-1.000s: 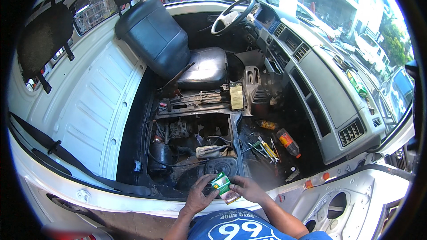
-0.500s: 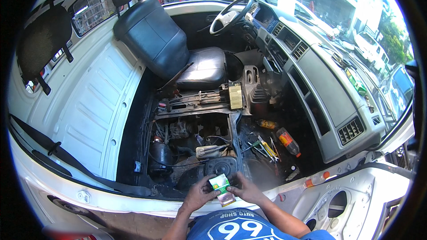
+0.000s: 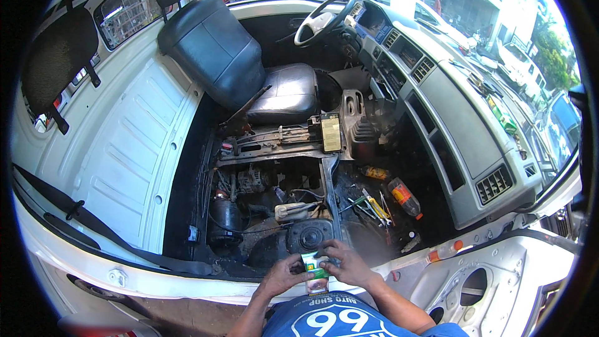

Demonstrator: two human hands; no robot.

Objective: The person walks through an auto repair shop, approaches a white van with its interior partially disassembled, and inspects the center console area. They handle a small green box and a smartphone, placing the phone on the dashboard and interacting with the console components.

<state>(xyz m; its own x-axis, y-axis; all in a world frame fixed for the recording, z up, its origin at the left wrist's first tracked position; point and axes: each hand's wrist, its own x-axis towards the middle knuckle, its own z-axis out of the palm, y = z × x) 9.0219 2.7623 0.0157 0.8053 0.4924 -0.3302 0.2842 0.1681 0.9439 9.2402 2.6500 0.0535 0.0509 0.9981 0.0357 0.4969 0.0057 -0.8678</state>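
Observation:
A small white and green carton (image 3: 317, 283) is in front of my shirt, at the sill of the vehicle's open doorway. My left hand (image 3: 282, 277) grips its left side, thumb across the front. My right hand (image 3: 347, 267) has its thumb on the right side and its bent fingers at the upper end; they partly hide that end. Whether the carton is open at the top I cannot tell. Just beyond the hands lies the exposed engine bay, with a round black part (image 3: 310, 234) nearest and a pale plastic reservoir (image 3: 292, 212) behind it.
On the floor to the right lie several hand tools (image 3: 376, 208), a bottle with dark liquid (image 3: 404, 198) and a smaller yellow-labelled bottle (image 3: 374, 173). Another bottle (image 3: 445, 250) rests by the door (image 3: 486, 274). Farther in are a black seat (image 3: 287, 92) and a gear lever boot (image 3: 364, 131).
The carton has turned more upright and shifted slightly right. My right hand has moved up and its fingers now reach over the carton's upper end.

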